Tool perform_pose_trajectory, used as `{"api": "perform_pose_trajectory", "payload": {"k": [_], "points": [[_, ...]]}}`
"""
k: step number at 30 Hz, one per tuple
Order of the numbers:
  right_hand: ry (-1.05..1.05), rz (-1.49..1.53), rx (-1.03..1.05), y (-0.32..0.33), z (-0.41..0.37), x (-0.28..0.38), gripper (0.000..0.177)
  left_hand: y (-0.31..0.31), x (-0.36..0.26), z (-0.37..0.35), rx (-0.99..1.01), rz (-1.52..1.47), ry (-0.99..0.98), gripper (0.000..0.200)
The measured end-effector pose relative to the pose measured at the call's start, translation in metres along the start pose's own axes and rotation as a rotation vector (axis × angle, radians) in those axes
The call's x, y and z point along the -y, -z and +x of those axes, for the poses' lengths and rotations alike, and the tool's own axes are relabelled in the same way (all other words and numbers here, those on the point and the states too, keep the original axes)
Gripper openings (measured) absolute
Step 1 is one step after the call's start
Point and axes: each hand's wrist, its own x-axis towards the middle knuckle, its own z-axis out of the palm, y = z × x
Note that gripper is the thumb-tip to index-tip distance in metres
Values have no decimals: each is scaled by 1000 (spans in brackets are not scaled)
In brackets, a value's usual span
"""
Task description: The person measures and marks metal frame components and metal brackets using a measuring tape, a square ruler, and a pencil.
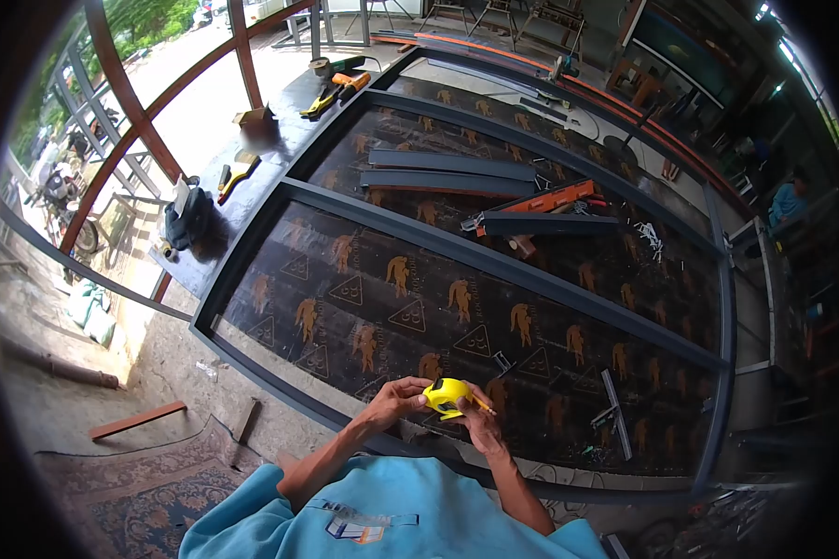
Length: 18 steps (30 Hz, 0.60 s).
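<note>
A yellow tape measure [448, 396] is held between my two hands, in front of my chest, above the near edge of a dark metal frame [494, 256]. My left hand [399, 402] pinches its left side with thumb and fingers. My right hand [480, 417] is wrapped round its right side, with a thin tan stick-like item [484, 406] by the fingers; what that item is I cannot make out. Beneath lies a black printed board [419, 289] with orange figures.
Dark metal bars [447, 172] and an orange level [550, 201] rest on the board further off. A hinge-like metal piece [613, 415] lies to the right. Tools and a dark bag [189, 221] sit at the left. Another person [789, 200] is at the far right.
</note>
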Motion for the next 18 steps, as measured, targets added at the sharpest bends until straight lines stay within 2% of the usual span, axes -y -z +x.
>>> {"api": "perform_pose_trajectory", "payload": {"k": [3, 4, 6, 7, 10, 11, 13, 16, 18], "points": [[37, -51, 5, -12, 5, 2, 65, 10, -3, 1, 28, -10, 15, 41], [32, -50, 0, -14, 9, 4, 65, 11, -11, 1, 33, -17, 79, 42], [53, -315, 61, -16, 20, 11, 66, 28, -14, 8, 59, -3, 150, 41], [48, -315, 53, -19, 24, 14, 66, 37, -17, 12, 83, 15, 213, 41], [177, -609, 250, -37, 47, 28, 69, 62, -40, 23, 138, -29, 254, 39], [168, -602, 233, -41, 50, 26, 69, 70, -47, 24, 160, -39, 275, 38], [-90, -174, 299, -56, 71, 24, 76, 90, -69, 35, 347, 145, 168, 34], [-106, -138, 205, -83, 98, 16, 72, 107, -100, 58, 435, 156, 116, 33], [-205, -190, 257, -93, 130, 27, 61, 125, -128, 67, 473, 530, 151, 32]]}}
